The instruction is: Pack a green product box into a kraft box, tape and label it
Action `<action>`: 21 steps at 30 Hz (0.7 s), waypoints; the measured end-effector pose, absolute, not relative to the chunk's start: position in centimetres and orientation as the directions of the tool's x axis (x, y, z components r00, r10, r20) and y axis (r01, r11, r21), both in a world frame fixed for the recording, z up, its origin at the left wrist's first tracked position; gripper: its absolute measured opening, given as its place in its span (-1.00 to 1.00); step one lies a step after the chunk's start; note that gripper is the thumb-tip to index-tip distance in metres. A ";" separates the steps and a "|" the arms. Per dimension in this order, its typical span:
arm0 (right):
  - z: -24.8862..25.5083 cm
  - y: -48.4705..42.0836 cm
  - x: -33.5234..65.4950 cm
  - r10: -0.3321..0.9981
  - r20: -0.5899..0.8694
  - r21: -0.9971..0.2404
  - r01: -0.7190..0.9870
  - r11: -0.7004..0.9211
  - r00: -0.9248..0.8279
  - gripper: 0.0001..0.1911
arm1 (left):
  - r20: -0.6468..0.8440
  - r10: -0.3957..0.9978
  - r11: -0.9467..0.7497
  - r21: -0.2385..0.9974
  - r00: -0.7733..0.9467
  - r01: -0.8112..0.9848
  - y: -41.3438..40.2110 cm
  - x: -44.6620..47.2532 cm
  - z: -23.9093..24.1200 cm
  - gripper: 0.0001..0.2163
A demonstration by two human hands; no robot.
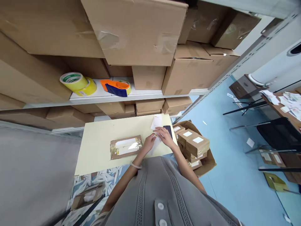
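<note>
My left hand (148, 143) pinches the edge of a white paper label (156, 144) over the cream table. Across from it, my right hand (164, 137) has its bent fingers on the same label, near a small yellow mark. More white paper (156, 121) lies just beyond my fingers. A dark, flat, phone-like object (168, 129) is beside my right hand, partly covered by it. To the left of my hands a flat cardboard parcel (126, 147) rests on the table, wrapped in shiny clear tape, with two white labels on its top.
The cream table (96, 141) stands against a shelf (141, 95) stacked with cardboard boxes. Yellow tape rolls (76, 83) and an orange-blue tape dispenser (116, 87) sit on it. At right, an open carton (207, 163) holds several labelled boxes. White scraps (108, 180) litter the floor.
</note>
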State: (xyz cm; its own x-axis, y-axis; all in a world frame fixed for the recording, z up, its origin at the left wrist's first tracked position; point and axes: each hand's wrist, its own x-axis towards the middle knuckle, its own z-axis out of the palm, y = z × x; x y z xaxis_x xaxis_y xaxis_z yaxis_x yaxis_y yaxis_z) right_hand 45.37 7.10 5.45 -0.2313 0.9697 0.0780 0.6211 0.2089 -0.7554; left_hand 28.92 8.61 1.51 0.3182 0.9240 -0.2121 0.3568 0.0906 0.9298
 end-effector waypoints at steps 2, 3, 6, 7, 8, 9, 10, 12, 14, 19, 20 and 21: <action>5.1 9.7 44.8 0.941 0.050 -0.722 0.639 0.266 -0.336 -0.68 | -0.191 0.936 0.059 0.913 0.296 0.404 8.4 28.3 2.2 -0.81; 4.9 10.8 44.5 0.925 0.037 -0.714 0.637 0.289 -0.378 -0.70 | -0.177 0.946 0.050 0.907 0.272 0.418 8.3 27.9 2.5 -0.79; 4.4 12.6 43.7 0.891 0.054 -0.733 0.588 0.342 -0.450 -0.77 | -0.140 0.973 0.047 0.899 0.182 0.436 8.1 26.8 3.2 -0.76; 4.3 12.9 43.6 0.888 0.080 -0.747 0.562 0.354 -0.453 -0.79 | -0.135 0.977 0.051 0.900 0.165 0.432 8.1 26.5 3.3 -0.75; 4.2 13.0 43.6 0.892 0.110 -0.764 0.536 0.359 -0.439 -0.80 | -0.135 0.979 0.060 0.906 0.151 0.420 8.2 26.2 3.4 -0.74; 4.1 13.1 43.6 0.903 0.142 -0.783 0.513 0.353 -0.405 -0.80 | -0.139 0.981 0.076 0.914 0.133 0.398 8.3 25.9 3.4 -0.74; 4.1 13.2 43.8 0.923 0.173 -0.803 0.493 0.335 -0.345 -0.79 | -0.147 0.983 0.095 0.923 0.112 0.373 8.4 25.7 3.4 -0.73; 4.1 13.5 44.5 0.962 0.221 -0.845 0.461 0.271 -0.161 -0.77 | -0.160 0.986 0.135 0.935 0.051 0.329 8.5 25.0 3.3 -0.70; 4.4 13.9 45.4 0.969 0.243 -0.877 0.438 0.199 0.047 -0.74 | -0.162 0.987 0.159 0.938 -0.018 0.307 8.5 24.3 3.1 -0.67; 5.5 14.5 46.6 0.954 0.252 -0.872 0.466 0.151 0.162 -0.74 | -0.190 0.964 0.222 0.960 -0.184 0.169 7.4 22.1 3.2 -0.61; 5.8 14.3 46.2 0.958 0.253 -0.864 0.476 0.162 0.133 -0.75 | -0.206 0.960 0.232 0.965 -0.191 0.126 7.1 21.7 3.5 -0.60; 6.1 14.0 45.7 0.961 0.253 -0.860 0.482 0.170 0.113 -0.75 | -0.217 0.958 0.237 0.968 -0.190 0.086 6.8 21.4 3.9 -0.60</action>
State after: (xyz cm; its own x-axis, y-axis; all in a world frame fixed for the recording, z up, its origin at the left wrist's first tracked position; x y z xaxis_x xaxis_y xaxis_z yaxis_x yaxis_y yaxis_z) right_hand 45.68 14.05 6.12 0.1126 0.9609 0.2528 0.4816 0.1698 -0.8598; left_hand 21.37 6.76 3.89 -0.1896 0.9575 -0.2172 0.0861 0.2365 0.9678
